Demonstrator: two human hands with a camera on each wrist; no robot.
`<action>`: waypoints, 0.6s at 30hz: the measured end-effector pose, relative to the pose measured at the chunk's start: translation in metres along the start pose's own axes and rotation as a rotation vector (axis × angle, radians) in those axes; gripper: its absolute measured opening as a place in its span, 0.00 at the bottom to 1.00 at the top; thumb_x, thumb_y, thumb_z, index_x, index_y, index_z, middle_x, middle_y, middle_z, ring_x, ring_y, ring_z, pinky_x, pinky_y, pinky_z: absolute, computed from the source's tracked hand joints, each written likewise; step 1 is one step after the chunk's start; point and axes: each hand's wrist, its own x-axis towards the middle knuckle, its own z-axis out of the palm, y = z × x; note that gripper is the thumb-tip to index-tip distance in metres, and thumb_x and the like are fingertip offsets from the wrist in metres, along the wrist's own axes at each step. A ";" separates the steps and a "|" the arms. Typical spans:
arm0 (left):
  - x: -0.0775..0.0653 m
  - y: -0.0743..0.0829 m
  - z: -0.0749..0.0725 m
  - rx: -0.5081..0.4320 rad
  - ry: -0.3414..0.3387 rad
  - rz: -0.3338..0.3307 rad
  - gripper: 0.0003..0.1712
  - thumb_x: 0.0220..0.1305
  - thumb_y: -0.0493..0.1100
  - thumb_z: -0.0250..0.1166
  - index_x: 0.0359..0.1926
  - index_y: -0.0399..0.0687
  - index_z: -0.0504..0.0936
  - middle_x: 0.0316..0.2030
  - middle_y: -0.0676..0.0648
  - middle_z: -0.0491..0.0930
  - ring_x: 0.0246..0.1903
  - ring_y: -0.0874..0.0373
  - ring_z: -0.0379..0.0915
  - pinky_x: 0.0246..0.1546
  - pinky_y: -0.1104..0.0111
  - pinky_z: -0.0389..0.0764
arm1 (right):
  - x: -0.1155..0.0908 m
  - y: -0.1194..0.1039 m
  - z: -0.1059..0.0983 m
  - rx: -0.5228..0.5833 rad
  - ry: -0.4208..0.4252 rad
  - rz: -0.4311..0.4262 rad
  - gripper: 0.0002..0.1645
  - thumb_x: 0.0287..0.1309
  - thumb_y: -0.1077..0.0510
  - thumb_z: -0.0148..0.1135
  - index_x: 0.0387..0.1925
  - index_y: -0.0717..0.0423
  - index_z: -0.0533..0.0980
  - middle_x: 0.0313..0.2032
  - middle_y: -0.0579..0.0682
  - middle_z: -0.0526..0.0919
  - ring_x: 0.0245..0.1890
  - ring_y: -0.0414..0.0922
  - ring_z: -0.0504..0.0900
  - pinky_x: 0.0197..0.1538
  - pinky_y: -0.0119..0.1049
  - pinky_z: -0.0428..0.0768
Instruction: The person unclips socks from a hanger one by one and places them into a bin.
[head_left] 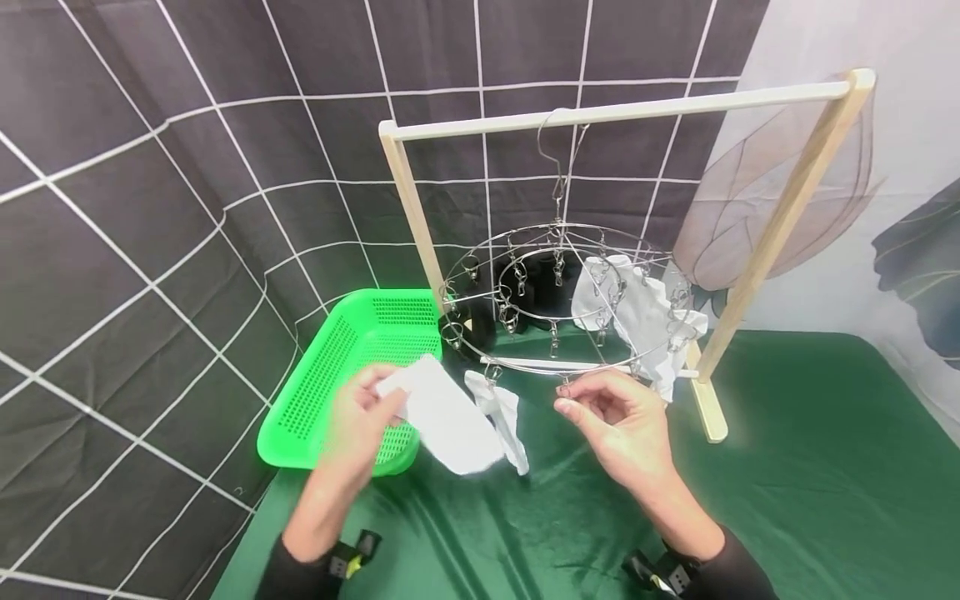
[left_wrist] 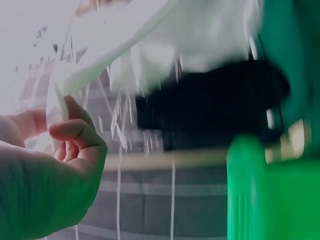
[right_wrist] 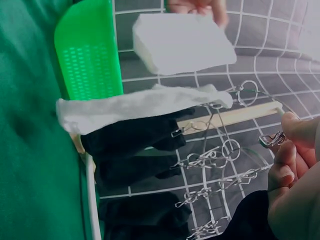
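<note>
A white sock (head_left: 450,421) stretches from my left hand (head_left: 356,421), pinched between thumb and fingers at one end; the left wrist view shows its edge (left_wrist: 57,102) in those fingertips. My right hand (head_left: 626,425) pinches a small metal clip (right_wrist: 272,139) at the near edge of a round wire drying hanger (head_left: 517,364). Between the hands, another white sock (head_left: 504,412) hangs from a neighbouring clip. Several black socks (right_wrist: 135,137) hang farther round the hanger, and white ones (head_left: 648,312) hang at its right side.
A wooden rack (head_left: 780,221) with a white crossbar (head_left: 480,125) carries the hanger by its hook. To the left stands a green perforated basket (head_left: 288,446) on the green cloth-covered table (head_left: 810,483). A dark grid-patterned curtain (head_left: 225,250) closes the back and left.
</note>
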 end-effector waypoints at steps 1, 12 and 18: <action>0.006 0.000 -0.011 0.014 0.055 -0.033 0.10 0.59 0.29 0.60 0.44 0.34 0.76 0.30 0.45 0.80 0.23 0.60 0.72 0.22 0.72 0.75 | -0.001 0.003 -0.001 0.001 0.002 0.001 0.13 0.37 0.84 0.66 0.29 0.73 0.78 0.29 0.66 0.80 0.25 0.44 0.78 0.26 0.27 0.75; 0.047 -0.051 -0.100 0.345 0.231 -0.338 0.21 0.65 0.44 0.60 0.55 0.36 0.72 0.35 0.49 0.81 0.26 0.62 0.76 0.27 0.72 0.78 | -0.004 0.011 -0.006 0.013 -0.031 -0.013 0.14 0.37 0.85 0.65 0.30 0.73 0.78 0.30 0.66 0.80 0.26 0.45 0.79 0.27 0.28 0.75; 0.045 -0.072 -0.123 0.620 0.214 -0.393 0.23 0.66 0.45 0.59 0.57 0.37 0.70 0.37 0.40 0.79 0.22 0.56 0.76 0.22 0.68 0.75 | -0.001 -0.003 -0.001 -0.008 -0.046 -0.028 0.14 0.38 0.84 0.65 0.30 0.72 0.78 0.31 0.65 0.80 0.27 0.45 0.79 0.28 0.28 0.76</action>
